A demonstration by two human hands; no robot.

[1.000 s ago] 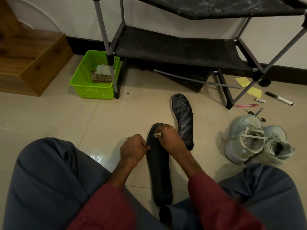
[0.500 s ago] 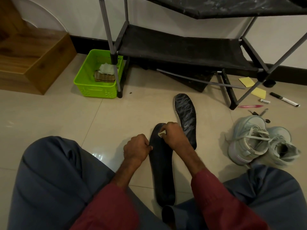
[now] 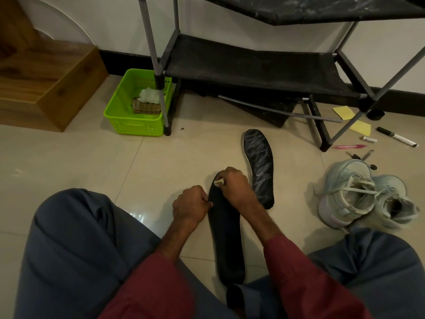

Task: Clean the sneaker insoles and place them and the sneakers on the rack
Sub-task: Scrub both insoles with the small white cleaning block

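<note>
A plain black insole (image 3: pixel 227 240) lies lengthwise on the floor between my knees. My left hand (image 3: pixel 190 207) pinches its left edge near the toe end. My right hand (image 3: pixel 236 186) presses a small pale wipe (image 3: pixel 219 181) onto the toe end of that insole. A second insole (image 3: pixel 258 166) with grey streaks lies on the tiles just beyond, to the right. Two pale sneakers (image 3: pixel 363 194) lean together on the floor at the right. The black rack (image 3: pixel 253 67) stands against the wall ahead, its shelves bare.
A green basket (image 3: pixel 135 125) with cloths sits left of the rack's leg, beside a wooden step (image 3: pixel 46 88). Yellow notes (image 3: pixel 360 127), a marker (image 3: pixel 396 137), a pink pen (image 3: pixel 349 146) and small tools lie on the floor near the rack's right legs.
My hands stay on the plain insole's toe end; the right hand with the wipe has shifted only slightly. The view has drifted a little.
</note>
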